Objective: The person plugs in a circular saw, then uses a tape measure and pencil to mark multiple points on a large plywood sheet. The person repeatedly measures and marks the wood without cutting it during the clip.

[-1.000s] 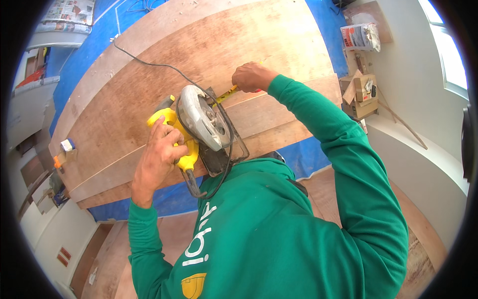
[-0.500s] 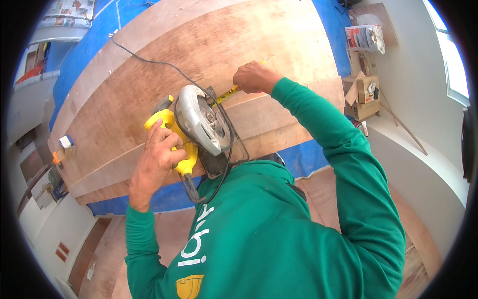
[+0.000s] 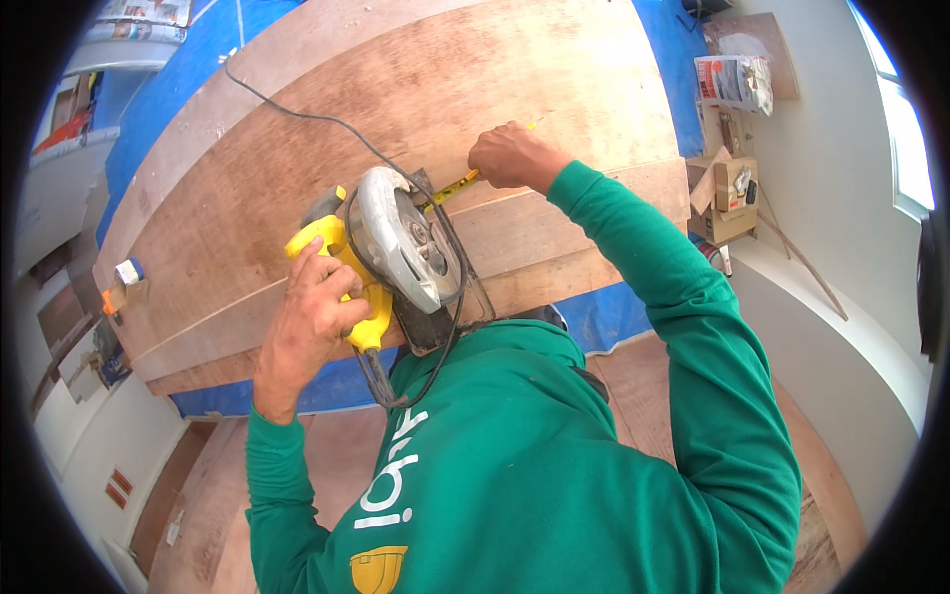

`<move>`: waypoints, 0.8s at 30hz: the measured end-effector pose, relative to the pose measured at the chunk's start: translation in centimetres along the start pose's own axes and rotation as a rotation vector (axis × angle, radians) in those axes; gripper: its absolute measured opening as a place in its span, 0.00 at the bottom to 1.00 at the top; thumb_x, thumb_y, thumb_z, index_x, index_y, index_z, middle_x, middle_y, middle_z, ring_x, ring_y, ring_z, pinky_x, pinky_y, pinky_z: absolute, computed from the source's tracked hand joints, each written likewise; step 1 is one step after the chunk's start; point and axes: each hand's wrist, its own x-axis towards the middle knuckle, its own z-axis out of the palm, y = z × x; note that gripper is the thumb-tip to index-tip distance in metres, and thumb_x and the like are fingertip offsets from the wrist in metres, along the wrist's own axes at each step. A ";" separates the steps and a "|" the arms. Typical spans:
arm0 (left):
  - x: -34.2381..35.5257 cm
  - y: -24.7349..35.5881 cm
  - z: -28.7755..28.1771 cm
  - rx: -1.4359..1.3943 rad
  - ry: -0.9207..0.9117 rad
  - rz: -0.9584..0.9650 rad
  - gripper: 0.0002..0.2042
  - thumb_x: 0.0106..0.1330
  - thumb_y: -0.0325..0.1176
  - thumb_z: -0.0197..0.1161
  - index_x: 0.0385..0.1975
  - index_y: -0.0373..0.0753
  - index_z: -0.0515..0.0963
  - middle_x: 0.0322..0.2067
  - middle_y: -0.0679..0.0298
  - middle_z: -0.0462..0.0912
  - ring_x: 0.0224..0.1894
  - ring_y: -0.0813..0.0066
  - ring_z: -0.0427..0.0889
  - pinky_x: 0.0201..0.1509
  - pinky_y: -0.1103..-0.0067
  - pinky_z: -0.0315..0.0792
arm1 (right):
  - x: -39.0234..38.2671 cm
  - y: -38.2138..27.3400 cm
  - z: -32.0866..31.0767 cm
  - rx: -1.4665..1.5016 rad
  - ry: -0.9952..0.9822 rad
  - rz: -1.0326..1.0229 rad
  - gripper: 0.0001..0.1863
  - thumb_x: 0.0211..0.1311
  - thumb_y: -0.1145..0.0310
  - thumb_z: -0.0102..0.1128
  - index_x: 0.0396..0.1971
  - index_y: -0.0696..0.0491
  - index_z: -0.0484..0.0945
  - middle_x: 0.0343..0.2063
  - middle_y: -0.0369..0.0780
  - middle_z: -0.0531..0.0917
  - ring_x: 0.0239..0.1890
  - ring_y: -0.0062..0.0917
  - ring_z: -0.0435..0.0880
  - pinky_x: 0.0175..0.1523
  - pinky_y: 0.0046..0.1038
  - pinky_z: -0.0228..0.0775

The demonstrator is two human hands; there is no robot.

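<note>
Head view: my workpiece and both my hands in frame.
Circular saw: yellow body, grey blade guard, dark base plate; on the plywood at its near edge, directly in front of my green sweatshirt; contact with the cloth not clear.
Saw, handling: likely heavy and rigid, weight probably toward motor and guard; best taken by the moulded yellow rear handle, fingers clear of the blade side.
Power cord: dark, pliable, draped across the saw and out over the board; apt to snag.
Measuring tape: yellow strip with dark marks, between saw and right fist; light, springy, probably prone to kinking; best pinched flat.
Left hand: fingers bent around the yellow handle, gap taken up by the saw; back of hand toward me, wrist nearly straight, forearm rising from below.
Right hand: drawn into a fist over the tape, no gap visible; knuckles up, fingertips hidden.
Right arm: reaching forward, elbow bent out wide, forearm slanting inward across the board.
</note>
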 end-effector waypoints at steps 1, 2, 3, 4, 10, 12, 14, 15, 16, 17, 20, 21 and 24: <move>0.0 0.0 -0.1 0.003 -0.008 -0.003 0.05 0.51 0.25 0.71 0.26 0.42 0.88 0.38 0.66 0.81 0.52 0.64 0.82 0.84 0.52 0.67 | -0.1 0.0 0.1 0.002 0.020 -0.006 0.06 0.63 0.70 0.68 0.30 0.51 0.92 0.33 0.45 0.93 0.39 0.42 0.94 0.41 0.44 0.83; 0.0 0.0 -0.1 0.007 -0.017 -0.005 0.05 0.51 0.25 0.71 0.27 0.42 0.88 0.38 0.66 0.81 0.52 0.64 0.82 0.84 0.52 0.67 | -0.1 0.0 0.2 0.010 0.040 -0.010 0.06 0.63 0.70 0.68 0.30 0.51 0.92 0.33 0.45 0.93 0.39 0.42 0.94 0.41 0.45 0.83; 0.1 0.1 -0.1 0.013 -0.024 -0.007 0.04 0.51 0.25 0.71 0.27 0.42 0.87 0.38 0.66 0.81 0.52 0.64 0.82 0.84 0.52 0.67 | -0.2 0.0 0.3 0.015 0.053 -0.011 0.06 0.63 0.70 0.68 0.30 0.51 0.92 0.33 0.45 0.93 0.38 0.42 0.94 0.41 0.45 0.83; 0.1 0.1 -0.2 0.011 -0.023 -0.008 0.04 0.52 0.25 0.70 0.27 0.42 0.87 0.38 0.66 0.81 0.52 0.64 0.82 0.84 0.52 0.67 | -0.2 0.0 0.3 0.022 0.060 -0.006 0.06 0.63 0.70 0.68 0.30 0.51 0.92 0.33 0.44 0.93 0.38 0.42 0.94 0.41 0.45 0.83; 0.2 0.2 -0.1 -0.001 -0.009 -0.004 0.04 0.53 0.24 0.70 0.27 0.42 0.87 0.37 0.66 0.81 0.52 0.64 0.82 0.83 0.51 0.67 | -0.3 -0.1 0.3 0.004 0.075 0.007 0.07 0.64 0.68 0.67 0.29 0.51 0.92 0.34 0.44 0.94 0.39 0.42 0.94 0.41 0.45 0.83; 0.2 0.2 -0.1 -0.003 -0.001 0.001 0.04 0.53 0.24 0.70 0.26 0.42 0.87 0.37 0.66 0.81 0.52 0.63 0.82 0.83 0.51 0.67 | -0.3 -0.1 0.2 -0.002 0.088 0.001 0.08 0.65 0.68 0.67 0.29 0.51 0.92 0.33 0.44 0.94 0.39 0.41 0.94 0.40 0.44 0.83; 0.2 0.3 -0.2 0.005 -0.005 -0.001 0.04 0.53 0.24 0.70 0.26 0.42 0.87 0.37 0.66 0.81 0.52 0.63 0.82 0.83 0.51 0.67 | -0.3 -0.2 0.0 -0.010 0.086 -0.003 0.08 0.65 0.67 0.67 0.29 0.51 0.92 0.33 0.44 0.94 0.39 0.41 0.94 0.39 0.44 0.83; 0.2 0.3 -0.2 0.012 -0.001 0.001 0.04 0.53 0.24 0.70 0.26 0.42 0.87 0.37 0.66 0.81 0.51 0.63 0.82 0.83 0.51 0.67 | -0.4 -0.3 -0.1 -0.017 0.084 -0.003 0.08 0.65 0.67 0.67 0.29 0.51 0.92 0.33 0.44 0.94 0.38 0.40 0.94 0.39 0.44 0.83; 0.2 0.4 -0.2 0.005 -0.006 -0.008 0.04 0.53 0.24 0.70 0.26 0.41 0.87 0.37 0.66 0.81 0.51 0.63 0.82 0.83 0.51 0.67 | -0.4 -0.3 -0.1 -0.025 0.079 -0.003 0.08 0.64 0.67 0.67 0.29 0.51 0.92 0.33 0.44 0.94 0.38 0.40 0.95 0.38 0.43 0.83; 0.2 0.4 -0.3 0.002 -0.006 -0.014 0.04 0.53 0.24 0.70 0.26 0.41 0.87 0.36 0.65 0.80 0.51 0.63 0.82 0.83 0.51 0.67 | -0.5 -0.4 -0.2 -0.028 0.077 0.000 0.08 0.64 0.67 0.67 0.29 0.52 0.92 0.33 0.44 0.94 0.38 0.40 0.95 0.38 0.43 0.83; 0.2 0.5 -0.3 0.003 -0.001 -0.016 0.03 0.53 0.24 0.70 0.26 0.41 0.87 0.36 0.65 0.80 0.50 0.62 0.82 0.83 0.51 0.67 | -0.6 -0.5 -0.3 -0.032 0.064 0.004 0.08 0.65 0.68 0.67 0.29 0.52 0.92 0.33 0.44 0.94 0.38 0.40 0.95 0.38 0.43 0.83; 0.2 0.5 -0.3 0.004 0.000 -0.015 0.03 0.53 0.24 0.70 0.26 0.40 0.87 0.36 0.64 0.79 0.50 0.62 0.81 0.83 0.51 0.67 | -0.6 -0.6 -0.4 -0.028 0.060 0.002 0.08 0.65 0.68 0.67 0.30 0.52 0.92 0.34 0.44 0.94 0.38 0.40 0.95 0.39 0.43 0.83; 0.2 0.5 -0.2 0.005 0.019 0.005 0.03 0.53 0.24 0.70 0.26 0.40 0.87 0.35 0.64 0.79 0.50 0.62 0.81 0.84 0.51 0.66 | -0.7 -0.6 -0.4 -0.022 0.058 0.009 0.09 0.65 0.68 0.66 0.30 0.53 0.92 0.34 0.45 0.94 0.38 0.41 0.95 0.40 0.44 0.84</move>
